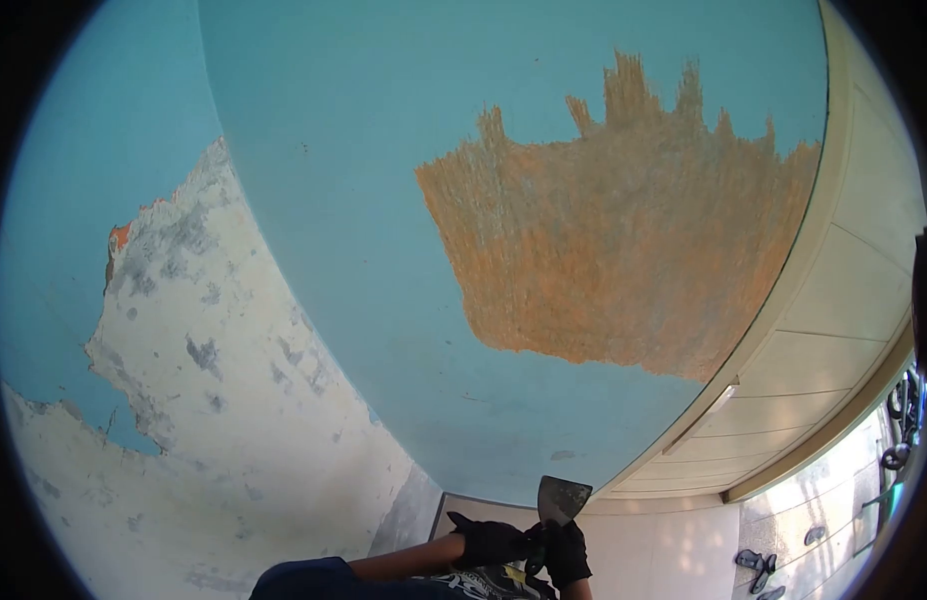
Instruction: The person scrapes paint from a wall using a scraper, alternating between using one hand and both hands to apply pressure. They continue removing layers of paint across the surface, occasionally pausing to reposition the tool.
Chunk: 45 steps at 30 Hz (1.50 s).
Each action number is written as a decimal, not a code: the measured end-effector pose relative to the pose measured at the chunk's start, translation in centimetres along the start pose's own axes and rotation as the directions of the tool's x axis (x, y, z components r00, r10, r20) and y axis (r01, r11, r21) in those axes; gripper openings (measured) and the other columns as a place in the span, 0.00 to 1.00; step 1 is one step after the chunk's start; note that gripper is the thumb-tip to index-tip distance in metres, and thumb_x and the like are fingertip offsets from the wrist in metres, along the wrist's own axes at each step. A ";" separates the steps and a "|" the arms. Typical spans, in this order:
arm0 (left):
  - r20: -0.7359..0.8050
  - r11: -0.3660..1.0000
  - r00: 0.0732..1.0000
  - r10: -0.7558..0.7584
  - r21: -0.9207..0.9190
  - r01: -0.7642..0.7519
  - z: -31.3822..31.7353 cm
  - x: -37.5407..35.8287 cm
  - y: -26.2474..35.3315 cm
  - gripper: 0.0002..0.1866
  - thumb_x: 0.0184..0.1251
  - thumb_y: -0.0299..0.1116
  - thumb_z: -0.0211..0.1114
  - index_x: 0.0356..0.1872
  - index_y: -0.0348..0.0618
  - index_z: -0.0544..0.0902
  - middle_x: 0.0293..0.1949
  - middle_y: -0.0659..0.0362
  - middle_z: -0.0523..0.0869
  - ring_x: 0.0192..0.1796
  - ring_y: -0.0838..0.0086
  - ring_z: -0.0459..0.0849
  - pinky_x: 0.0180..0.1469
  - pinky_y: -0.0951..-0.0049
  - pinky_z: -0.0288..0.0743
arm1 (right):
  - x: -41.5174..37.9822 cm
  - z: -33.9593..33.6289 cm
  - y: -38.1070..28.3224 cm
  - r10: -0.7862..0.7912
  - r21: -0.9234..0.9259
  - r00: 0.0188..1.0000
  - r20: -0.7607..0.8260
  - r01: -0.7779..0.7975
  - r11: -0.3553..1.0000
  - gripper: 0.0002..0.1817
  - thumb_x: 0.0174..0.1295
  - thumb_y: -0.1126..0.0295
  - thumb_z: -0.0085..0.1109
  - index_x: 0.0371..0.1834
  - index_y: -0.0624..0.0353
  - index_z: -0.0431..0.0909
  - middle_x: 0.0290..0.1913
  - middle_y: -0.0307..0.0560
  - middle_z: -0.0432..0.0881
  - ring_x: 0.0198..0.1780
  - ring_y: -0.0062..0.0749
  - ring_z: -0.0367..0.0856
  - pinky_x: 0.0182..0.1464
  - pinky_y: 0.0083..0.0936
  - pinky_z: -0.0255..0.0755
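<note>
Scraper: a flat, grey metal blade with worn, darker marks; the scraper (pixel 565 500) is low in the view, right of centre, blade pointing up and leaning slightly to the right.
Right hand: in a black glove, the right hand (pixel 568 554) is at the base of the blade, its grip closed on the scraper.
Left hand: also black-gloved, the left hand (pixel 487 543) comes in from the left and meets the right hand near the handle; how wide its grip is, I cannot tell.
Hidden parts: dark gloves cover most of the handle, so its full shape cannot be made out.
Behind the hands: a dark patterned shirt (pixel 474 583) and a navy sleeve (pixel 302 579) at the bottom edge.
Facing wall: the blue wall (pixel 384 250) carries a large tan-and-orange bare patch (pixel 624 240) with streaky, finger-like upper edges; the blade is below it, well apart.
Side wall: to the left, past the corner, blue paint borders a whitish patch (pixel 214 320) with grey blotches and ragged edges, and a small orange spot (pixel 121 237).
Right boundary: cream panels (pixel 824 360) curve along the edge of the blue wall, with a pale strip (pixel 702 418) on them.
Far lower right: loose footwear (pixel 756 562) on sunlit paving (pixel 819 500); dark wheels (pixel 896 457) beside it, partly cut off.
</note>
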State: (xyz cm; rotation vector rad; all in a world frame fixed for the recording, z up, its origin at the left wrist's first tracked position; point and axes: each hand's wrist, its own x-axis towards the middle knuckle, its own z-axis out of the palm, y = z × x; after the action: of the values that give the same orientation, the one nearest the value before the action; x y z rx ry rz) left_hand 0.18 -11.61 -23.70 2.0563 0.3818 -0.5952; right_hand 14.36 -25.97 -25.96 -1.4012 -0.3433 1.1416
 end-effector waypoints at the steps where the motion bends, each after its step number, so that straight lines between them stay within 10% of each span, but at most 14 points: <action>1: 0.075 0.993 0.997 -0.002 0.118 -0.007 -0.8 0.4 -0.7 0.34 0.79 0.62 0.49 0.68 0.43 0.76 0.58 0.43 0.86 0.60 0.50 0.84 0.63 0.56 0.74 | 0.3 -0.1 -0.1 -0.014 0.051 0.999 0.038 0.012 0.999 0.08 0.74 0.68 0.56 0.46 0.61 0.78 0.39 0.47 0.86 0.37 0.38 0.87 0.39 0.35 0.81; 2: 0.069 0.994 0.998 -0.001 0.113 -0.007 -0.8 1.1 -2.0 0.34 0.79 0.62 0.49 0.68 0.43 0.76 0.58 0.43 0.86 0.60 0.50 0.84 0.63 0.56 0.74 | 0.6 -0.2 -0.2 -0.029 0.102 0.997 0.075 0.022 0.995 0.07 0.76 0.70 0.54 0.45 0.64 0.77 0.36 0.45 0.85 0.35 0.36 0.86 0.38 0.32 0.81; 4: -0.455 0.956 0.842 0.289 0.179 -0.231 -0.4 0.7 -3.1 0.31 0.80 0.57 0.52 0.66 0.42 0.78 0.56 0.45 0.86 0.58 0.52 0.85 0.63 0.56 0.75 | 0.8 -0.1 -1.0 -0.014 0.155 0.984 0.179 -0.014 0.988 0.08 0.75 0.70 0.55 0.47 0.64 0.77 0.35 0.46 0.85 0.36 0.35 0.86 0.38 0.31 0.81; 5: -0.320 0.644 0.702 0.636 0.721 -0.255 -1.4 -0.7 -3.2 0.27 0.80 0.52 0.57 0.65 0.40 0.78 0.54 0.46 0.87 0.56 0.57 0.85 0.60 0.59 0.78 | 0.8 0.1 -1.4 -0.005 0.212 0.961 0.275 -0.056 0.976 0.09 0.75 0.70 0.56 0.49 0.65 0.77 0.34 0.46 0.85 0.36 0.33 0.86 0.39 0.31 0.81; 6: -0.327 0.651 0.703 0.631 0.716 -0.252 -2.2 -1.1 -1.7 0.27 0.80 0.52 0.57 0.65 0.40 0.78 0.54 0.46 0.87 0.56 0.57 0.85 0.60 0.59 0.78 | 0.5 0.3 -2.4 0.003 0.207 0.960 0.280 -0.063 0.976 0.09 0.75 0.70 0.56 0.49 0.65 0.77 0.34 0.46 0.85 0.36 0.33 0.86 0.39 0.31 0.81; 7: -0.503 0.909 0.757 0.417 0.225 -0.351 -2.8 -1.1 -0.4 0.24 0.80 0.48 0.58 0.65 0.41 0.78 0.53 0.47 0.87 0.55 0.59 0.86 0.57 0.62 0.80 | 0.2 0.8 -3.7 0.016 0.070 0.914 0.405 -0.049 0.996 0.10 0.75 0.70 0.57 0.52 0.65 0.77 0.37 0.47 0.86 0.37 0.33 0.86 0.40 0.31 0.81; 8: -0.533 0.867 0.834 0.145 -0.337 -0.366 -3.2 -1.2 0.3 0.22 0.81 0.45 0.59 0.65 0.41 0.78 0.52 0.47 0.87 0.53 0.62 0.86 0.54 0.64 0.81 | 0.1 1.4 -4.8 0.047 -0.062 0.852 0.521 -0.018 0.998 0.12 0.74 0.70 0.58 0.55 0.66 0.76 0.39 0.48 0.86 0.38 0.33 0.87 0.41 0.31 0.82; 10: -0.631 0.840 0.741 0.228 -0.258 -0.478 -3.8 -2.0 1.2 0.22 0.81 0.42 0.59 0.66 0.40 0.77 0.52 0.49 0.87 0.52 0.66 0.87 0.52 0.68 0.82 | 0.0 2.3 -5.9 0.079 -0.146 0.796 0.600 0.012 0.989 0.15 0.73 0.70 0.60 0.58 0.66 0.77 0.42 0.45 0.88 0.40 0.30 0.87 0.43 0.28 0.81; 13: -0.545 0.367 0.831 0.112 -0.754 -0.544 -8.0 -5.2 5.1 0.19 0.80 0.42 0.60 0.58 0.37 0.79 0.52 0.50 0.88 0.52 0.67 0.89 0.55 0.67 0.83 | -2.0 4.4 -7.8 -0.040 -0.052 0.765 0.643 0.095 0.994 0.16 0.76 0.68 0.57 0.62 0.62 0.74 0.44 0.45 0.87 0.40 0.27 0.86 0.41 0.28 0.80; 20: -0.707 0.309 0.707 0.029 -0.666 -0.679 -13.4 -9.9 10.2 0.23 0.79 0.44 0.62 0.61 0.34 0.77 0.47 0.50 0.90 0.47 0.64 0.91 0.51 0.65 0.86 | -5.2 12.0 -14.4 -0.361 -0.050 0.857 0.369 0.405 0.913 0.20 0.78 0.57 0.54 0.59 0.63 0.71 0.34 0.41 0.80 0.30 0.22 0.77 0.33 0.23 0.73; 34: -0.712 0.508 0.665 0.223 -0.498 -0.703 -26.0 -13.6 15.1 0.29 0.79 0.60 0.53 0.43 0.38 0.81 0.30 0.59 0.85 0.32 0.76 0.85 0.35 0.72 0.80 | 0.3 20.9 -22.6 -0.728 0.162 0.678 0.102 0.711 0.684 0.23 0.80 0.56 0.50 0.66 0.62 0.69 0.29 0.35 0.77 0.25 0.16 0.72 0.27 0.17 0.65; 44: -0.660 0.342 0.666 0.346 -0.573 -0.745 -20.8 -14.6 12.1 0.22 0.81 0.50 0.58 0.50 0.37 0.81 0.27 0.58 0.83 0.31 0.73 0.83 0.34 0.71 0.77 | -2.5 13.6 -16.2 -0.791 -0.178 0.535 0.296 0.844 0.505 0.23 0.78 0.65 0.48 0.70 0.68 0.68 0.53 0.49 0.82 0.46 0.30 0.83 0.45 0.24 0.78; 45: -0.644 0.342 0.714 0.275 -0.628 -0.699 -20.2 -14.7 11.4 0.21 0.80 0.49 0.59 0.50 0.37 0.82 0.28 0.58 0.84 0.30 0.74 0.83 0.33 0.72 0.76 | -2.9 13.3 -15.7 -0.712 -0.084 0.686 0.149 0.726 0.682 0.22 0.74 0.69 0.51 0.68 0.68 0.70 0.53 0.51 0.83 0.50 0.33 0.84 0.49 0.27 0.79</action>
State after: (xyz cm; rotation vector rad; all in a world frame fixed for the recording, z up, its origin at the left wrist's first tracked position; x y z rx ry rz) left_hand -1.22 -0.82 1.52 1.1463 0.1785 0.4502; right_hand 9.22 -16.88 -7.94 -1.1412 -0.9783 0.5243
